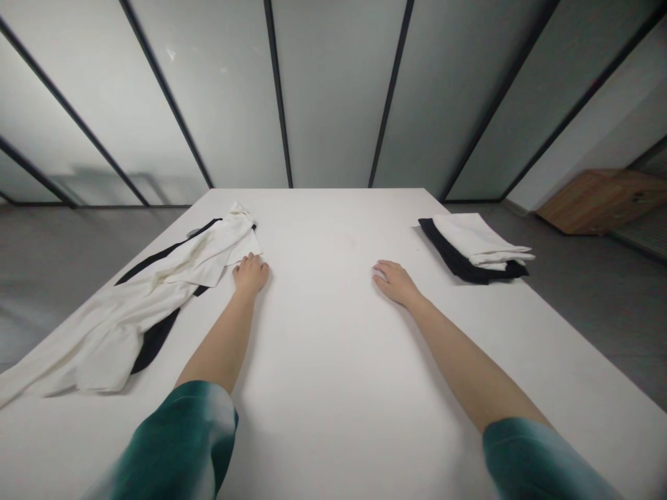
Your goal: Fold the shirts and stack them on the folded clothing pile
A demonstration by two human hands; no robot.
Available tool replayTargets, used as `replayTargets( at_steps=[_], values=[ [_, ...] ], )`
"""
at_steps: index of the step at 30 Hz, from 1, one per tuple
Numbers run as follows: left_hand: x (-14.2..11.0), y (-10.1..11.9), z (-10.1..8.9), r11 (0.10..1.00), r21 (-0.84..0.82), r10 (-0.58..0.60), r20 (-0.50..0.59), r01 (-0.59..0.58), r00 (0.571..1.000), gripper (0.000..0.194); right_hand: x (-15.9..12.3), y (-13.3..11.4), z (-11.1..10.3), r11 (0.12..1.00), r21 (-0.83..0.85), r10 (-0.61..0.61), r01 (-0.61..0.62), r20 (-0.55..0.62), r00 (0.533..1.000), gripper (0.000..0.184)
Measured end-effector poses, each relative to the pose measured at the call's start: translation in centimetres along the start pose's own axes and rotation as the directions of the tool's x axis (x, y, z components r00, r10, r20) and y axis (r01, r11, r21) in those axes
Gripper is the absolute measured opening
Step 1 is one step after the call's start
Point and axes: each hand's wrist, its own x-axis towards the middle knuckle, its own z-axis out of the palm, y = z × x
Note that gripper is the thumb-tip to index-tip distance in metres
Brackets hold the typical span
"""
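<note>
My left hand (251, 273) rests on the table right beside the edge of a white garment (182, 271), its fingers slightly spread. Whether the fingertips touch the cloth I cannot tell. The white garment lies loose and wrinkled along the left side of the table, over a black garment (159, 340) that peeks out beneath it. On the right, my right hand (394, 281) lies on the bare tabletop, fingers loosely bent and apart, holding nothing. Further right sits a folded white cloth (476, 236) on top of a folded black cloth (448, 253).
The white table (323, 347) stretches away from me towards a frosted glass partition (333, 97) with dark frames. Grey floor (588, 292) shows past both sides. A wooden cabinet (599, 201) stands on the floor at the far right.
</note>
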Motion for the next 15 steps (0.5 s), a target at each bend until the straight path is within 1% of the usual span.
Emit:
replayTargets(
  at_steps=[2, 6, 10, 13, 15],
  values=[
    [0.05, -0.37, -0.36, 0.999, 0.026, -0.023, -0.001, 0.023, 1.000, 0.045, 0.02, 0.00, 0.05, 1.000, 0.003, -0.002, 0.002, -0.002, 1.000, 0.037],
    [-0.20, 0.01, -0.74, 0.996, 0.077, -0.046, -0.058, 0.051, 0.997, 0.047, 0.04, -0.04, 0.05, 1.000, 0.010, -0.005, 0.005, 0.001, 1.000, 0.038],
    [-0.48, 0.33, -0.79, 0.993, 0.088, -0.069, -0.051, 0.073, 0.996, 0.036, 0.10, 0.00, 0.03, 1.000, 0.015, -0.003, 0.003, 0.007, 1.000, 0.038],
    [-0.37, 0.16, -0.78, 0.995, 0.041, -0.090, -0.122, 0.096, 0.988, 0.035, 0.16, 0.10, 0.12, 1.000, 0.017, -0.007, 0.007, 0.002, 1.000, 0.037],
    [-0.06, -0.10, -0.86, 0.992, -0.041, -0.128, -0.130, 0.123, 0.983, 0.037, 0.18, 0.13, 0.16, 1.000, 0.018, -0.007, 0.008, -0.003, 1.000, 0.037]
  ],
)
